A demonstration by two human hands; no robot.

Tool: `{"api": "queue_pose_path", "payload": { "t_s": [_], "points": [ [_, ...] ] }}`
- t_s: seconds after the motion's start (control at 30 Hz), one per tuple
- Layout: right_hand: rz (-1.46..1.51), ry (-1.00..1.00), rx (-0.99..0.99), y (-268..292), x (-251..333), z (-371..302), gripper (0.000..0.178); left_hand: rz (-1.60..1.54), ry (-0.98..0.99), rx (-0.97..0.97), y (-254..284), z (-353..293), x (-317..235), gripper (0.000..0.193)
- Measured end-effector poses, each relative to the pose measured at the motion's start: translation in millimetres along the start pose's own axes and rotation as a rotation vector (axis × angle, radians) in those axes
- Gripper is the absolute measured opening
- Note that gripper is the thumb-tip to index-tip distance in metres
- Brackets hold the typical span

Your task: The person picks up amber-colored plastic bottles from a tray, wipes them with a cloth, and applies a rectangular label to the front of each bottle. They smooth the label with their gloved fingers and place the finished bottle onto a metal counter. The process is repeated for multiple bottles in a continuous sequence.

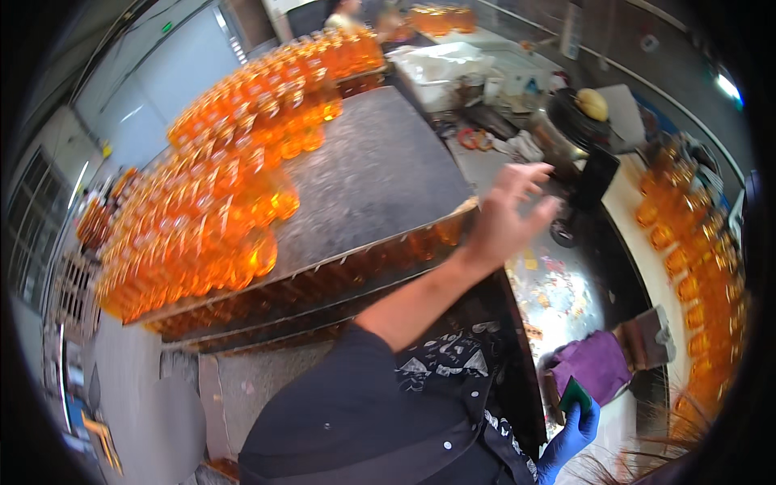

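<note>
My left hand (511,217) is bare and reaches out over the far part of the metal worktop, its fingers spread and slightly blurred. It appears to hold nothing. Nearest to it stands a dark phone-like slab (596,178) on a stand with a round base. My right hand (571,435), in a blue glove, pinches a small flat dark green piece (574,394) close to the front of the worktop. Just beyond that piece lies a folded purple cloth (590,364), beside a brown block-like holder (647,339).
Rows of orange-filled clear bottles (202,218) stand on a stacked dark board (388,162) to my left. More orange bottles (695,275) line a pale ledge on the right. Scraps (558,291) litter the metal worktop. A lidded pot (570,121) and a white plastic-lined bin (440,73) stand at the back.
</note>
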State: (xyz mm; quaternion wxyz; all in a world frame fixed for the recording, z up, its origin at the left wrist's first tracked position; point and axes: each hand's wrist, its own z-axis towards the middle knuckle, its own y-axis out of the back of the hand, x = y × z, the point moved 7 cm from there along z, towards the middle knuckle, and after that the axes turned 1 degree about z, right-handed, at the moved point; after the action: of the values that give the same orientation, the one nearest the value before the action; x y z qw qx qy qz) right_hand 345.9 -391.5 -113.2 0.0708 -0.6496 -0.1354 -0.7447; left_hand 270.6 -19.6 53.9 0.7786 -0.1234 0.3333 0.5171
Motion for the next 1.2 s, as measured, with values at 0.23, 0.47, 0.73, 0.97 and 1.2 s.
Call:
{"api": "queue_pose_path", "payload": {
  "t_s": [0.23,0.47,0.73,0.97,1.2],
  "points": [
    [0.016,0.093,0.157,-26.5,6.2,7.0,0.010,0.804,-0.205,-0.606,245.8,-49.2,-32.9,0.057],
    [0.150,0.003,0.251,-49.5,25.5,-5.3,0.016,1.101,0.050,-0.980,355.5,-74.9,44.0,0.080],
    [0.209,-0.061,0.169,-18.8,14.7,-3.6,0.018,1.084,0.345,-1.058,401.5,-74.3,135.1,0.066],
    [0.285,-0.113,0.168,0.3,10.0,-11.3,0.025,0.539,0.257,-0.978,315.7,-84.9,64.7,0.065],
    [0.897,-0.379,0.006,16.3,5.4,-9.4,0.043,-0.627,0.483,0.330,-4.8,-36.1,24.9,0.040]
  ]
}}
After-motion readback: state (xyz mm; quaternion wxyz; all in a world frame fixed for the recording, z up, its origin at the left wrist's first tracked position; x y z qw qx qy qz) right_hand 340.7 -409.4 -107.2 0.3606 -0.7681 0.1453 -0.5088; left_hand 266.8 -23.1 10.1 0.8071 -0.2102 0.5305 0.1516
